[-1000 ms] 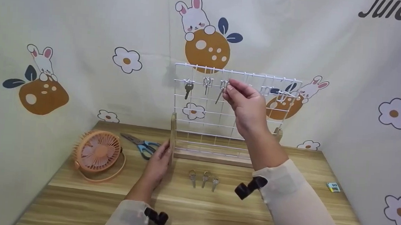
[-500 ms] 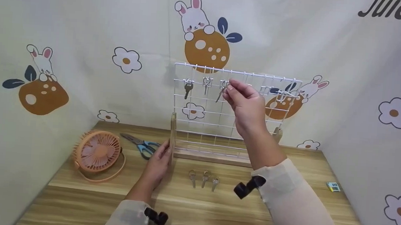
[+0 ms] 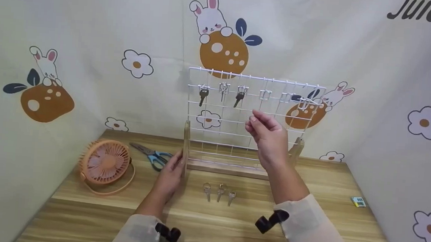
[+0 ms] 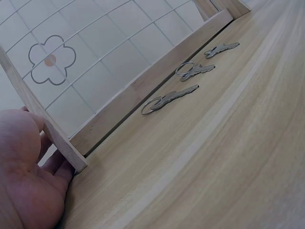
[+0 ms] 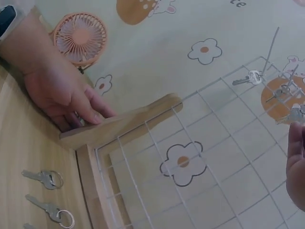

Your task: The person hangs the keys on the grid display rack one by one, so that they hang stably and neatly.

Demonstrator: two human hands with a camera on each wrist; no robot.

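Note:
A white wire grid rack (image 3: 233, 131) on wooden supports stands at the back. My left hand (image 3: 170, 176) holds its left wooden upright (image 4: 66, 149) near the base. My right hand (image 3: 273, 140) is in front of the grid with its fingers loosely bent and nothing visible between them. Up and to its left, a key (image 3: 239, 97) hangs on the third hook. Another key (image 3: 203, 96) hangs on the leftmost hook, and one more key (image 3: 223, 94) hangs between them. Below the rack, on the table, lie 3 keys (image 3: 221, 193), at least two with rings.
White hooks (image 3: 266, 95) without keys line the right part of the grid. Blue-handled scissors (image 3: 156, 158) lie beside the left hand, and an orange fan (image 3: 108, 163) stands farther left. A small blue-and-white item (image 3: 358, 201) lies at the table's right edge.
My right hand has let go of the key at the third hook and moved down and slightly right; that key now hangs in full view. The left hand stays on the upright.

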